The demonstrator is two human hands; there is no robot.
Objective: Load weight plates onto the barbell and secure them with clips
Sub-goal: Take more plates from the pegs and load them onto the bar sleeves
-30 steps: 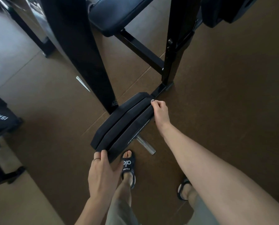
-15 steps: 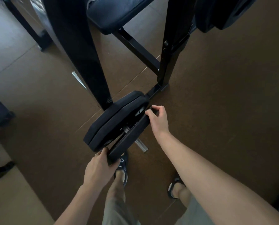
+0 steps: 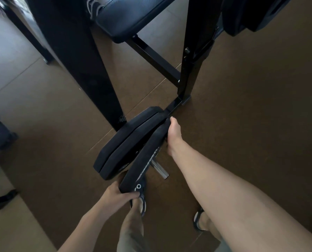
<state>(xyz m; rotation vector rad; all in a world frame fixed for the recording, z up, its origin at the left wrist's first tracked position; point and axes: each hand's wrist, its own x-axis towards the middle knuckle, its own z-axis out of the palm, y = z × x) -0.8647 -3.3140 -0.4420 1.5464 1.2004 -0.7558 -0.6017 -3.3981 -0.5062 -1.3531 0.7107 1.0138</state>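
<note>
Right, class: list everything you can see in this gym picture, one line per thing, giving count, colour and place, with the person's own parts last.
outer weight plate: one, black, tilted away from the others, on the peg
stored weight plates: two, black, together on the peg behind it
storage peg: one, silver, low on the rack
bench pad: one, black, top centre
rack frame: black, centre
floor: brown
sandals: two, black, on the feet
left hand: grips plate's near edge
right hand: grips plate's far edge

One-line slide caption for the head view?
Both hands, left and right, grip the outermost weight plate on a storage peg.
</note>
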